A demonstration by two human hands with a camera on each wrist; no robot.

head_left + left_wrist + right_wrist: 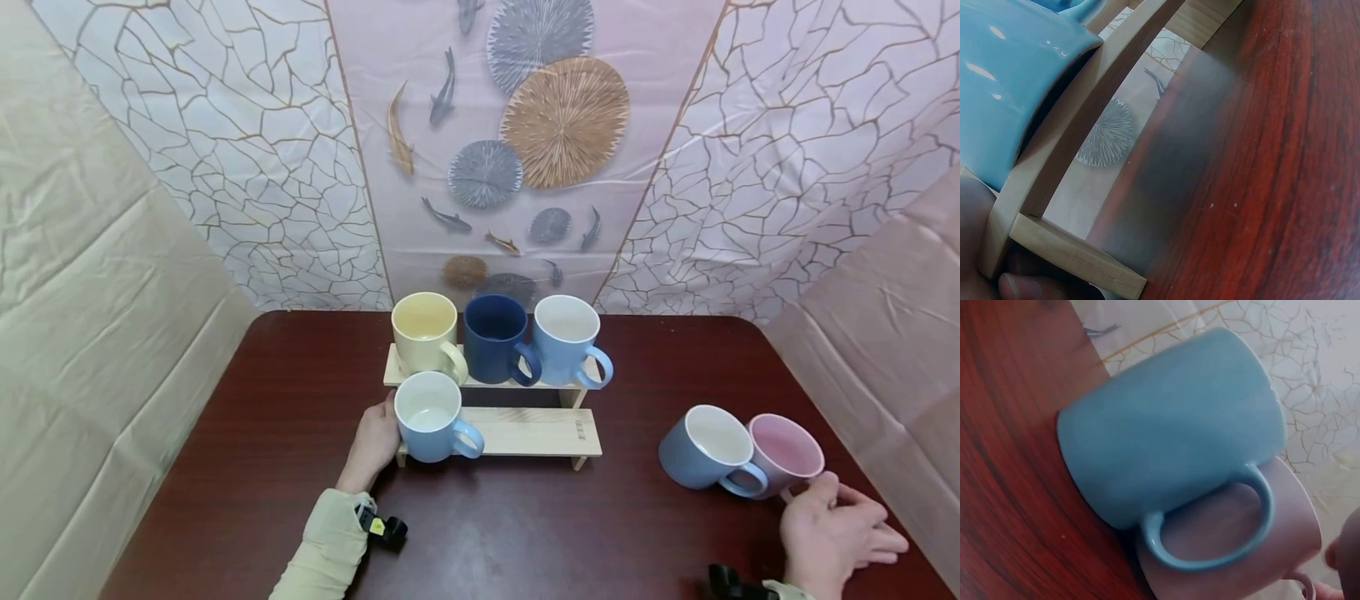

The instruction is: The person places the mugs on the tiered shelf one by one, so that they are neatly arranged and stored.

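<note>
At the left end of a two-tier wooden rack (525, 431), the left hand (375, 437) grips the wood; its thumb and a finger (1022, 286) show around the frame in the left wrist view. Beside it a light blue mug (427, 421) stands upright on the lower tier. The right hand (832, 529) is at the handle side of a pink mug (776, 467), its visible fingers extended; the exact contact is partly hidden. Against the pink mug stands another blue mug (693, 454), large in the right wrist view.
On the upper tier stand a yellow mug (423, 337), a dark blue mug (491, 346) and a light blue mug (558, 346). The dark red table (525, 533) meets patterned cloth (300, 167) at its back edge, with plain cloth at both sides.
</note>
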